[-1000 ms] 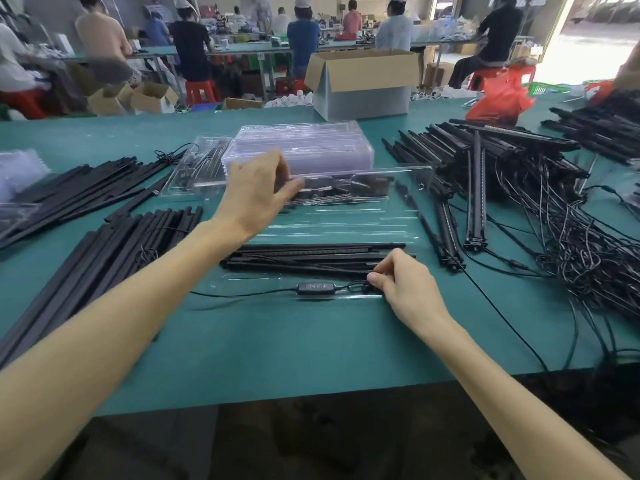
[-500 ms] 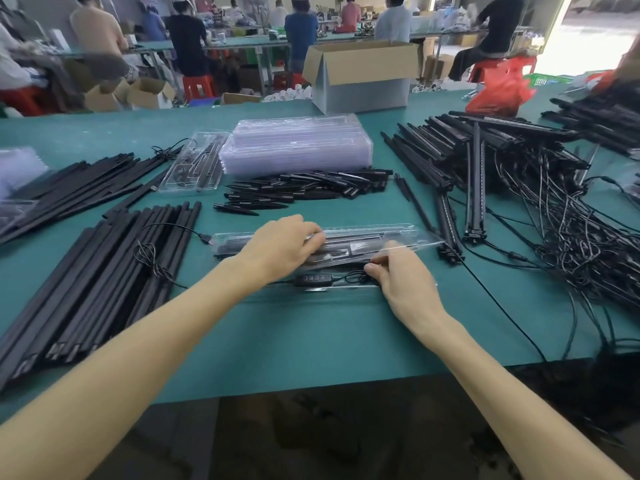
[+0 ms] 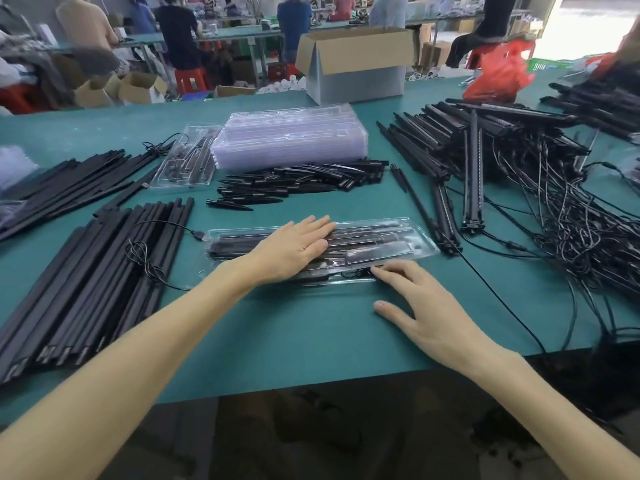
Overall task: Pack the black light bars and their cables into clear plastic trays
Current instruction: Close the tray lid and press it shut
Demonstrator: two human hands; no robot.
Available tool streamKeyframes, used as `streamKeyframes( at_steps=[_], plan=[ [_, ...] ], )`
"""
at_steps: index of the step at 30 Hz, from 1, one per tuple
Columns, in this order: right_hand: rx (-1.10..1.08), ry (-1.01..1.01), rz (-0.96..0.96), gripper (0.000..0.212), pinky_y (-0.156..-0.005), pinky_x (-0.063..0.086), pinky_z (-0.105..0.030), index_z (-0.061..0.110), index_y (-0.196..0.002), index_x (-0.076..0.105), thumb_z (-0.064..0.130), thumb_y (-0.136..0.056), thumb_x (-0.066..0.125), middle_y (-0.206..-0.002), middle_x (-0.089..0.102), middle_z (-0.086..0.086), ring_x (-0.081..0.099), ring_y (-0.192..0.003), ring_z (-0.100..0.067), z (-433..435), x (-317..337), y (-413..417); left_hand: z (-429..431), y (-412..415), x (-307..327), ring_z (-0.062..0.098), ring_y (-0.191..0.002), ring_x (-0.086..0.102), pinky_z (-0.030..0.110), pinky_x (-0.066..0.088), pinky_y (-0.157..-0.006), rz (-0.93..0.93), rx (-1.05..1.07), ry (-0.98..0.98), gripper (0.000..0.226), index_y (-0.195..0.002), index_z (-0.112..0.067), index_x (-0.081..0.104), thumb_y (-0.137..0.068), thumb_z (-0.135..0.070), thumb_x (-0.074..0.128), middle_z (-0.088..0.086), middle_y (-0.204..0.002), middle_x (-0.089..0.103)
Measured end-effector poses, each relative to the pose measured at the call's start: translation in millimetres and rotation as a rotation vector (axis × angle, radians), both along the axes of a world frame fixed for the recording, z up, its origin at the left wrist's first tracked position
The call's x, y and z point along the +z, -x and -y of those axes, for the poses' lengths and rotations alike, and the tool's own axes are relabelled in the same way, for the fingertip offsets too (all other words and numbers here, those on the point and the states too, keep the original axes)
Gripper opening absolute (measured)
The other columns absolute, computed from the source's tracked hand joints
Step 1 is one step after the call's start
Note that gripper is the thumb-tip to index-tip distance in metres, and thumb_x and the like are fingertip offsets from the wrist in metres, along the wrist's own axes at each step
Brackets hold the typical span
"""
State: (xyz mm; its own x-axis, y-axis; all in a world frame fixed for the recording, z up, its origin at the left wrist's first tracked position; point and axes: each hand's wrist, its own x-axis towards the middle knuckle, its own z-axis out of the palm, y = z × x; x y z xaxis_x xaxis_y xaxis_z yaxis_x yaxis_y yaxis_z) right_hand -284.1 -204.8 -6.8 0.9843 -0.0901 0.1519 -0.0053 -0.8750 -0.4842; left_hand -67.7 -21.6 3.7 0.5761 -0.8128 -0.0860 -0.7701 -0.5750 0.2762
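- Head view: the left hand [image 3: 298,247] lies flat, fingers straight, on the clear tray [image 3: 415,242] of light bars. The right hand [image 3: 426,313], fingers spread and relaxed, touches the tray's near edge, with its thumb on the green table [image 3: 311,341].
- Left of the left hand lie loose black bars [image 3: 97,271]; beyond it are stacked trays [image 3: 291,136] and a cardboard box [image 3: 356,64].
- Right of the right hand, cabled bars [image 3: 485,150] tangle.
- Seated workers [image 3: 176,32] line the room behind.
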Motion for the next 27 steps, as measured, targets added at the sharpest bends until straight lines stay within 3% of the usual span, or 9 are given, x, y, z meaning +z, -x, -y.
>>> streamKeyframes(
  at_steps=[2,4,8,13,16,19,23,27],
  plan=[
    [-0.009,-0.056,0.004,0.055,-0.119,0.024,-0.023,0.034,-0.153,0.037,0.040,-0.100,0.053,-0.154,0.030,0.029,0.019,-0.148,-0.002,1,-2,9,-1,1,-6,0.007,-0.154,-0.001,0.035,-0.001,-0.124,0.085,-0.005,-0.023,0.051,-0.160,-0.033,0.010,-0.110,-0.039,0.020,-0.016,-0.167,0.003],
    [-0.034,-0.107,0.042,0.051,-0.118,0.020,-0.021,0.034,-0.151,0.040,0.033,-0.102,0.054,-0.155,0.029,0.032,0.014,-0.149,-0.001,0,-5,12,-3,1,-9,0.005,-0.153,-0.003,0.033,-0.003,-0.124,0.120,-0.011,-0.034,0.052,-0.160,-0.035,0.006,-0.110,-0.041,0.017,-0.018,-0.166,0.000],
    [-0.100,-0.110,0.219,0.035,-0.117,0.035,-0.030,0.021,-0.133,0.065,0.015,-0.099,0.060,-0.141,0.055,0.016,0.043,-0.140,-0.009,-4,-5,16,-4,1,-10,0.003,-0.153,-0.007,0.031,-0.004,-0.125,0.146,-0.027,-0.050,0.053,-0.160,-0.035,0.002,-0.109,-0.042,0.013,-0.020,-0.166,-0.005],
    [-0.124,-0.063,0.344,0.026,-0.105,0.050,-0.033,0.013,-0.119,0.073,0.008,-0.095,0.063,-0.124,0.069,0.006,0.063,-0.120,-0.010,-8,-2,21,-5,6,-10,0.004,-0.153,-0.006,0.033,-0.003,-0.125,0.181,-0.023,-0.045,0.053,-0.160,-0.033,0.001,-0.109,-0.041,0.012,-0.018,-0.166,-0.005],
    [-0.149,-0.023,0.427,0.019,-0.094,0.052,-0.027,0.009,-0.109,0.073,0.003,-0.093,0.064,-0.108,0.071,0.004,0.067,-0.104,-0.012,-11,2,21,-4,6,-9,0.004,-0.153,-0.007,0.033,-0.003,-0.125,0.184,-0.023,-0.054,0.053,-0.161,-0.033,0.001,-0.109,-0.041,0.012,-0.018,-0.166,-0.005],
    [-0.150,0.075,0.490,0.013,-0.088,0.047,-0.021,0.007,-0.101,0.071,0.002,-0.092,0.064,-0.096,0.067,0.004,0.059,-0.099,-0.015,-9,7,18,-5,7,-9,0.004,-0.153,-0.008,0.034,-0.003,-0.126,0.196,-0.021,-0.069,0.054,-0.161,-0.032,-0.001,-0.109,-0.041,0.010,-0.017,-0.166,-0.007],
    [-0.179,0.104,0.413,0.017,-0.094,0.038,-0.015,0.008,-0.110,0.069,0.007,-0.093,0.064,-0.106,0.066,0.002,0.053,-0.108,-0.016,2,15,5,-4,9,-7,0.006,-0.153,-0.008,0.035,-0.002,-0.126,0.213,-0.019,-0.083,0.054,-0.161,-0.031,-0.002,-0.109,-0.040,0.010,-0.016,-0.167,-0.008],
    [-0.202,0.071,0.228,0.026,-0.101,0.033,-0.019,0.010,-0.122,0.066,0.022,-0.100,0.058,-0.125,0.059,0.001,0.047,-0.122,-0.015,10,15,-11,-4,11,-6,0.007,-0.154,-0.007,0.036,-0.001,-0.126,0.235,-0.019,-0.093,0.054,-0.161,-0.030,-0.003,-0.109,-0.040,0.010,-0.014,-0.167,-0.009]
  ],
)
